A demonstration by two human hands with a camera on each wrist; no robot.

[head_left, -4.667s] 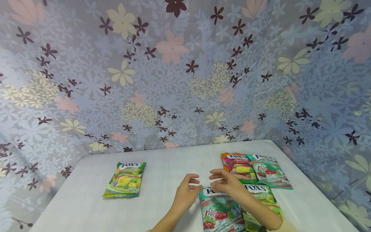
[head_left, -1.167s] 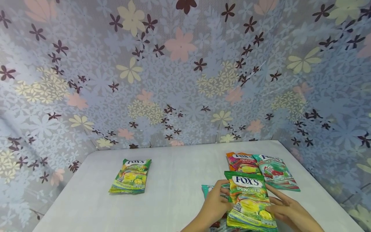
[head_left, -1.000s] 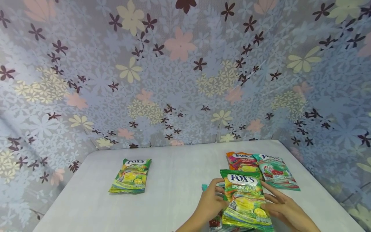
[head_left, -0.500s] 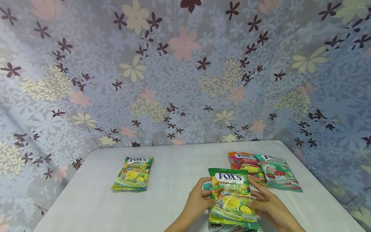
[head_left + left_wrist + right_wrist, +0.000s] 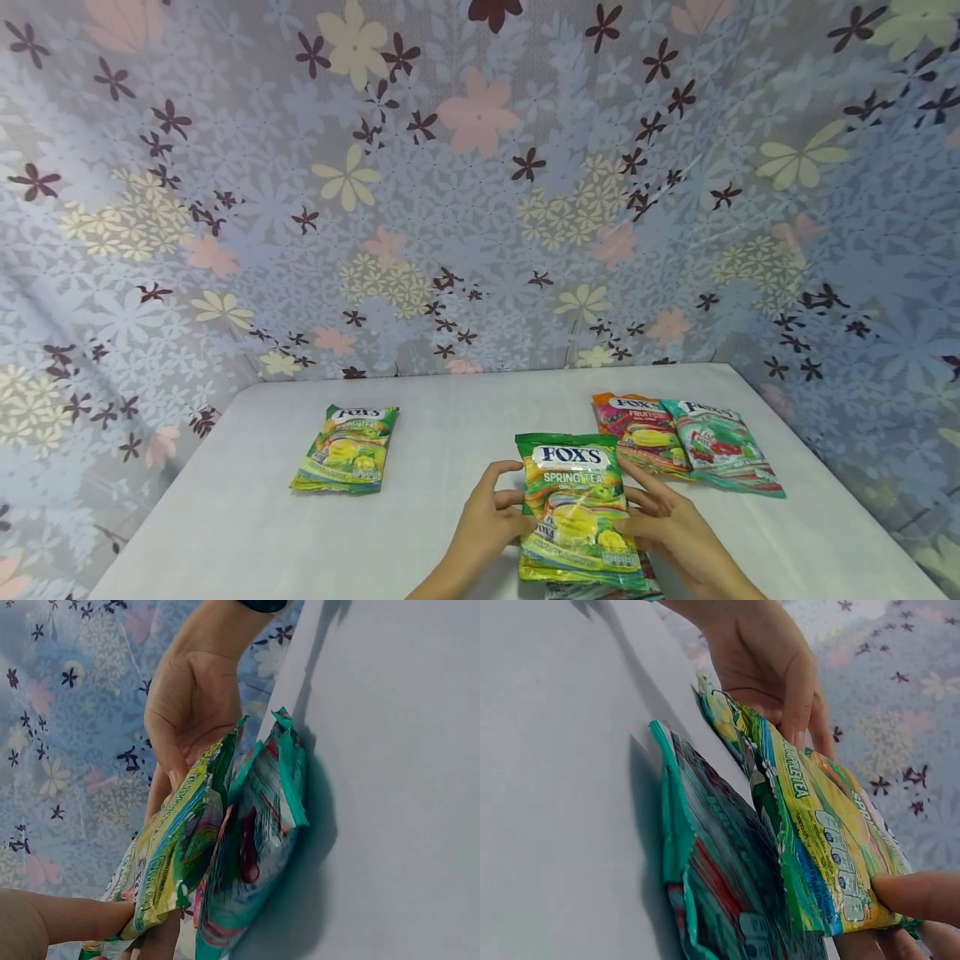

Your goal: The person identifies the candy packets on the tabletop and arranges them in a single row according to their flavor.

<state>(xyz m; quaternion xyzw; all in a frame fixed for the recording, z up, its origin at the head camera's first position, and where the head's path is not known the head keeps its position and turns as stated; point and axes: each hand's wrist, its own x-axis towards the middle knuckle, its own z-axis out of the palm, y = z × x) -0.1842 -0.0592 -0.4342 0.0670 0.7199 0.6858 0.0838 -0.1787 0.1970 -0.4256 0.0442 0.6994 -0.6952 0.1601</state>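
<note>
A green-and-yellow Spring Tea candy bag (image 5: 573, 508) is held face up between both hands, low over the near part of the table. My left hand (image 5: 483, 521) grips its left edge, thumb on the front and fingers behind. On the opposite edge my right hand (image 5: 667, 525) pinches it the same way. Below it a teal mint candy bag (image 5: 712, 855) lies on the table, mostly hidden in the head view. The wrist views show the Spring Tea bag tilted just above this mint bag (image 5: 255, 847).
A second Spring Tea bag (image 5: 347, 450) lies alone at the left of the white table (image 5: 450, 417). Back right, an orange-red Fruits candy bag (image 5: 641, 435) and another teal bag (image 5: 723, 446) lie side by side, overlapping. Flower-patterned cloth (image 5: 480, 208) hangs behind the table.
Earlier both hands were empty above the mint bag, with the Spring Tea bag lying to its right. Both hands then held that bag and carried it left over the mint bag.
</note>
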